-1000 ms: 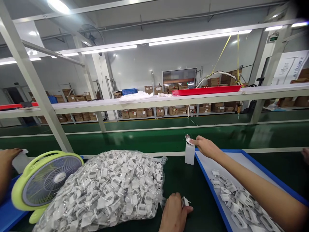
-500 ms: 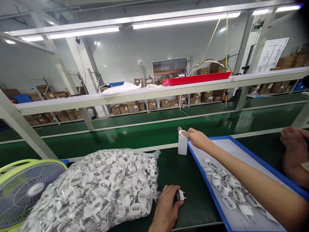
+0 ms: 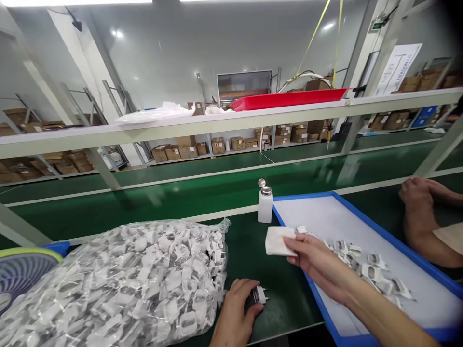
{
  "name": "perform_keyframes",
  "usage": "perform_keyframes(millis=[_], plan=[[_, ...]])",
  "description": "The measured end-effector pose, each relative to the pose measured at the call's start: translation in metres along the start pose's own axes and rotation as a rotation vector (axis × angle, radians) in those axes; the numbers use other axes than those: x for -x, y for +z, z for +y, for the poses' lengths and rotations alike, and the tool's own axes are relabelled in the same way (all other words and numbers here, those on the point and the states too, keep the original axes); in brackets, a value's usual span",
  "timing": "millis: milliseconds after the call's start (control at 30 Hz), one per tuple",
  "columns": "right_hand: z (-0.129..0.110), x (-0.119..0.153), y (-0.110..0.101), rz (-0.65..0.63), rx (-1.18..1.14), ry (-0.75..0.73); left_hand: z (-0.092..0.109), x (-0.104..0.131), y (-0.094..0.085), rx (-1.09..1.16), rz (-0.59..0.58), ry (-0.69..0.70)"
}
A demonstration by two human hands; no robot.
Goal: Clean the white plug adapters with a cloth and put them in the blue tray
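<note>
My left hand [image 3: 237, 308] rests low on the dark green bench with thumb and fingers closed around a small white plug adapter [image 3: 260, 295]. Its two pins point right, and a dark face shows between the fingers. In my right hand [image 3: 313, 255], thumb and fingers pinch a folded white cloth [image 3: 279, 241] above the bench. Behind the cloth stands an upright white dispenser bottle [image 3: 265, 208] with a metal top and its round lid flipped up. Under my right forearm, several white plug parts [image 3: 376, 274] lie in a blue-rimmed white tray [image 3: 311, 207].
A large clear bag of white plastic parts [image 3: 144, 284] bulges beside my left hand. A green-rimmed fan [image 3: 25, 270] stands at far left. Another person's arms [image 3: 419, 212] rest beyond the tray at right. A red tray [image 3: 289, 100] lies on the raised shelf [image 3: 217, 124].
My right hand has come back from the bottle's top toward me, with the white cloth now in full view. The bottle's metal top is uncovered. My left hand still holds the adapter; the view has tilted down.
</note>
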State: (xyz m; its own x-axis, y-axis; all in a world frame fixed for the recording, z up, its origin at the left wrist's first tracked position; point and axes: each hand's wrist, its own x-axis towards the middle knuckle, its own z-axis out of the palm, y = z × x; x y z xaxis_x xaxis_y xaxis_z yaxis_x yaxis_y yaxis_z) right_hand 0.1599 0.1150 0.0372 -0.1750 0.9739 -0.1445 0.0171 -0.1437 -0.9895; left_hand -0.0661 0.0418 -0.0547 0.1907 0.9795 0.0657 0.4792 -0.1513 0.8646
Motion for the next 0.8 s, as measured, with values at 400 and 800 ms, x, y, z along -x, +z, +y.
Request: perform_keyframes(millis=[400,800], plan=[[0.119,0.048,0.041,0.051,0.662,-0.674,-0.010,-0.001,0.011,-0.117,0.064,0.010],[0.154,0.060,0.045,0.018,1.045,-1.138,-0.015,0.000,0.015,-0.247,0.117,0.122]])
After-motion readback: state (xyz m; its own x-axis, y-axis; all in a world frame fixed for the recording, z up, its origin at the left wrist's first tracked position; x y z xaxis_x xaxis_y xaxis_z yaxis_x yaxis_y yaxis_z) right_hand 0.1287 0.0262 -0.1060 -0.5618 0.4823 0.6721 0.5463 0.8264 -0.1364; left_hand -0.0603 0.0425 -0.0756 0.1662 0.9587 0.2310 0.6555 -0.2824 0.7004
